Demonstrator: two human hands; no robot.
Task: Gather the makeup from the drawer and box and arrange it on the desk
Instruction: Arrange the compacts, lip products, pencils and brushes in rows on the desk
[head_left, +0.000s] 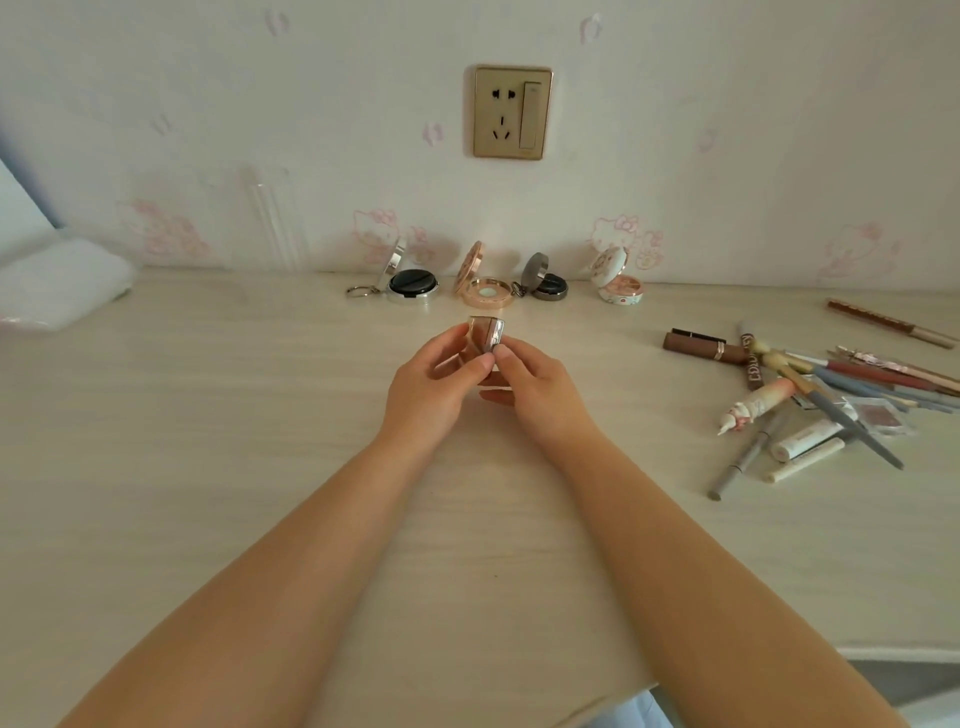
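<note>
Both hands meet over the middle of the pale wooden desk (208, 467). My left hand (431, 384) and my right hand (535, 384) together hold a small brownish compact (485, 332) with a silvery edge, thumbs pressed on its near side. Along the wall stand several compacts with their lids up: a silver one with a black puff (410, 283), a rose-gold one (480, 288), a small dark grey one (545, 283) and a white floral one (618, 283). A loose pile of pencils, tubes and lipsticks (821, 395) lies at the right.
A wall socket (511, 111) sits above the compacts. A clear acrylic stand (272, 218) leans against the wall at the left. White plastic wrapping (57, 286) lies at the far left. One long brown pencil (888, 322) lies apart at the far right. The desk's front edge runs at the lower right.
</note>
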